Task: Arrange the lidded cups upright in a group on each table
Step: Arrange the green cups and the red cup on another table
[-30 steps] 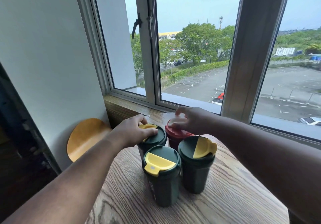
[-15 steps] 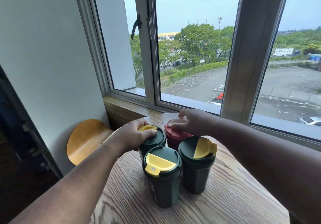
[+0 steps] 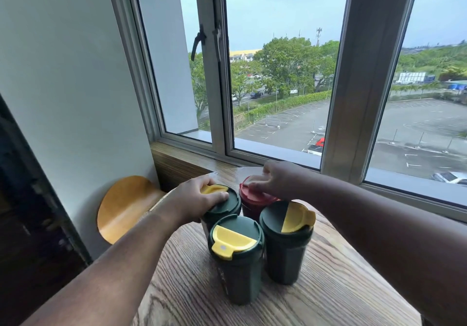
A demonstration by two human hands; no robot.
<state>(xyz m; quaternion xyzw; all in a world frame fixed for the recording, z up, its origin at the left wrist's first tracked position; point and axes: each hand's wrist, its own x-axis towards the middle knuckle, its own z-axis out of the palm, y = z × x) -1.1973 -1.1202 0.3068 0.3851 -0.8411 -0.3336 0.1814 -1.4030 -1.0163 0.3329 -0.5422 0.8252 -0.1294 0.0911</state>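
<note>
Wood-grain tabletop (image 3: 328, 298) beside the window (image 3: 278, 72), bearing four lidded cups upright in a tight cluster; two dark green cups in front, the near-left cup (image 3: 236, 257) and the near-right cup (image 3: 286, 242), each with a yellow flip lid; behind them the rear green cup (image 3: 225, 205) at left and the red cup (image 3: 255, 201) at right; left hand (image 3: 195, 199) curled over the rear green cup's lid, thumb across the top, gripping it; right hand (image 3: 274, 180) on the red cup's lid, fingertips bent and pinching its pale tab; yellow wooden chair seat (image 3: 123, 206) below the table's left edge, against the white wall (image 3: 75, 85).
</note>
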